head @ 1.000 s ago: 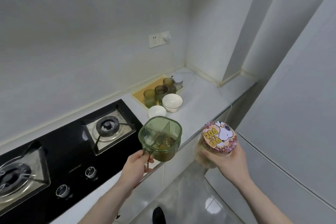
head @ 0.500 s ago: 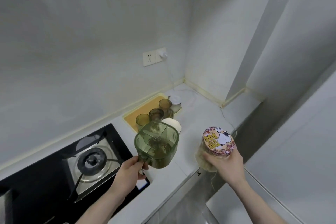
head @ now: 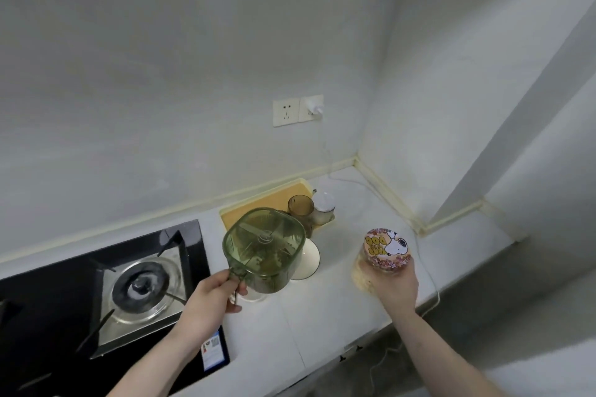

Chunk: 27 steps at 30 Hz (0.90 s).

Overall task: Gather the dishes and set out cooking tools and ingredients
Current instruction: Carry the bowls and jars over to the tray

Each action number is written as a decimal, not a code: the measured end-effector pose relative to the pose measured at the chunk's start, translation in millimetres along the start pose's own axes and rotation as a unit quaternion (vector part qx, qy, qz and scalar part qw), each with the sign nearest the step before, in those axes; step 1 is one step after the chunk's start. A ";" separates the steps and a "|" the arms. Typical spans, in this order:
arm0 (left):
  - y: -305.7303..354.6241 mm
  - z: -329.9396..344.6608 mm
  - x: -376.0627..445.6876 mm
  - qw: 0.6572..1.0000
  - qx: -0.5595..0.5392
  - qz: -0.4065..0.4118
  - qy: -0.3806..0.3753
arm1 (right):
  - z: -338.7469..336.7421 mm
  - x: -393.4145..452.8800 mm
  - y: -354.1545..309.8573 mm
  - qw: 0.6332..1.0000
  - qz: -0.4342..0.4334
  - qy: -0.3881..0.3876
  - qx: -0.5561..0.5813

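Observation:
My left hand (head: 211,295) grips the handle of a green see-through container (head: 264,248) with inner dividers, held above the white counter (head: 322,316) just right of the stove. My right hand (head: 395,288) holds a clear jar (head: 385,253) with a pink cartoon-dog lid over the counter's right part. Behind the green container a white bowl (head: 308,259) is partly hidden. Brown-tinted cups (head: 300,207) and a small clear jar (head: 323,207) stand on a yellow board (head: 258,203) by the wall.
A black gas stove (head: 135,287) with a round burner fills the left. A wall socket (head: 298,109) holds a white plug whose cable (head: 432,280) runs over the counter and off its front edge. Walls close the counter at the back and right.
Both hands moved forward over the counter with the green container and the jar. The view shifted right and up, so the stove's left burner has left the frame.

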<state>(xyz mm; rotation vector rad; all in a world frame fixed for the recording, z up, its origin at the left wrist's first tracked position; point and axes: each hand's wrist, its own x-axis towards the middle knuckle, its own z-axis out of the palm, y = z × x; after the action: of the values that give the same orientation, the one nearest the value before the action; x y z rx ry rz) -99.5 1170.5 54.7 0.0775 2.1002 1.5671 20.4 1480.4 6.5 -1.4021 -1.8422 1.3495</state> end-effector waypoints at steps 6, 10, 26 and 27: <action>7.9 26.0 12.2 0.999 -0.026 -0.016 0.039 | 18.2 69.1 7.9 0.999 0.042 0.018 0.017; 8.7 38.8 18.8 0.997 -0.038 -0.025 0.069 | 33.8 106.6 8.5 0.998 0.061 0.020 -0.015; 19.3 63.2 30.0 0.991 -0.042 -0.058 0.111 | 72.0 182.0 5.3 0.999 0.045 -0.007 -0.026; 21.2 64.4 30.8 0.991 -0.041 -0.057 0.112 | 72.8 185.8 3.5 0.999 0.039 -0.008 -0.022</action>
<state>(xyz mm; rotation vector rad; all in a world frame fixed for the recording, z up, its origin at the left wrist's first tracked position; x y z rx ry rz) -103.8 1244.7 49.9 -0.2556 2.1611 1.6558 -106.5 1618.0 -62.6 -1.5044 -1.8562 1.3693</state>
